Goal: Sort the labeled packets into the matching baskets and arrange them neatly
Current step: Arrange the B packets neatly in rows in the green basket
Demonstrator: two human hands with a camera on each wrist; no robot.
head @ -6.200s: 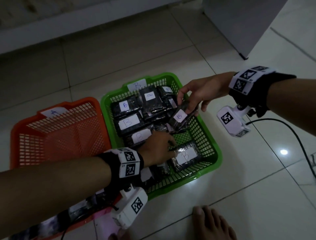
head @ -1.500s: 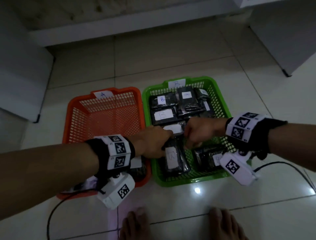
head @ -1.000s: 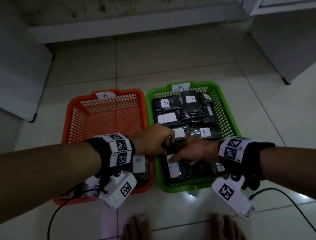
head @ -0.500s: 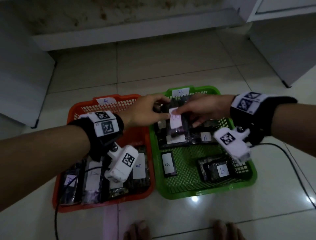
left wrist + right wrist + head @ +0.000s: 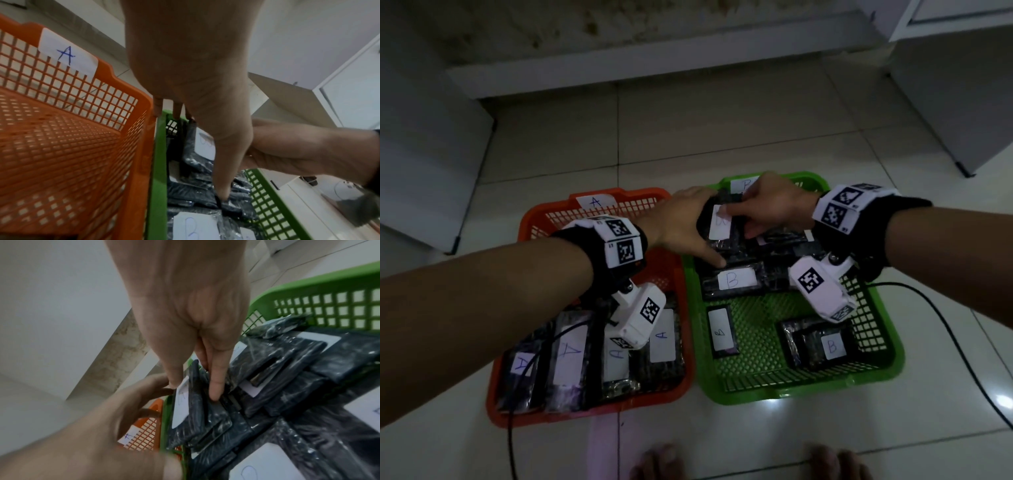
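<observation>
Pinching one B-labelled black packet [image 5: 722,228] between them at the far left of the green basket [image 5: 887,368], the left hand [image 5: 681,228] and right hand [image 5: 774,209] risk toppling it onto loosely stacked neighbours if released tilted.

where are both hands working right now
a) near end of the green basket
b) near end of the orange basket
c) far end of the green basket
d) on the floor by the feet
c: the left hand and right hand both hold a packet at the far end of the green basket.
</observation>
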